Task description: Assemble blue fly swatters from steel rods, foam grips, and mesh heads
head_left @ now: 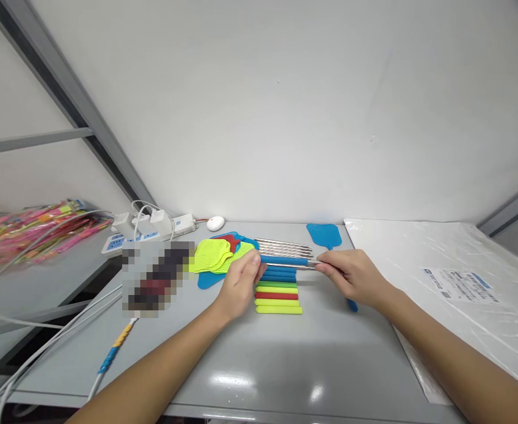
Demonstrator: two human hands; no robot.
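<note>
My left hand (240, 285) is closed around the left end of a blue handle sleeve (285, 259), held above the table. A thin metal rod (312, 264) meets the sleeve's right end, and the fingers of my right hand (351, 275) pinch it. How far the rod sits inside the sleeve cannot be seen. Below lies a column of loose handles in blue, green, yellow and red (277, 296). Several metal rods (283, 246) rest side by side behind. Yellow fly swatter heads (212, 254) are piled left, over blue and red ones. A blue fly swatter (324, 235) lies partly hidden beneath my right hand.
A white plastic-wrapped package (418, 259) with a label covers the table's right side. At left are a power strip (115, 242) with chargers, loose white cables, a white mouse-like object (215, 223) and a pixelated item (159, 280). Colourful wrapped goods (42, 229) lie farther left.
</note>
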